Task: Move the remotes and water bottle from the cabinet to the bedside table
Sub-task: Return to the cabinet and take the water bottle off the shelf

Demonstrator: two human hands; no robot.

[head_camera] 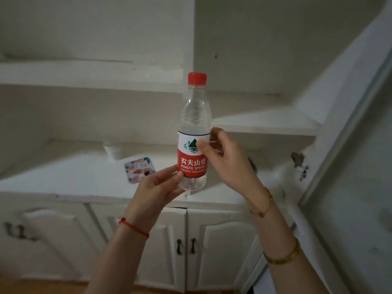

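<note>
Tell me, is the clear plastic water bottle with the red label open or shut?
Shut. The red cap sits fully on the neck of the clear plastic water bottle, held upright.

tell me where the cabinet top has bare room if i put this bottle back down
The cabinet top is bare across its left side, from the front edge back to the wall. The middle is taken: a patterned coaster with a small white cup behind it. Both hands, left and right, hold the water bottle above the middle-right, hiding that part.

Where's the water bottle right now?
Mid-view, the water bottle is upright in the air, held by the left hand and right hand, above the white cabinet top.
</note>
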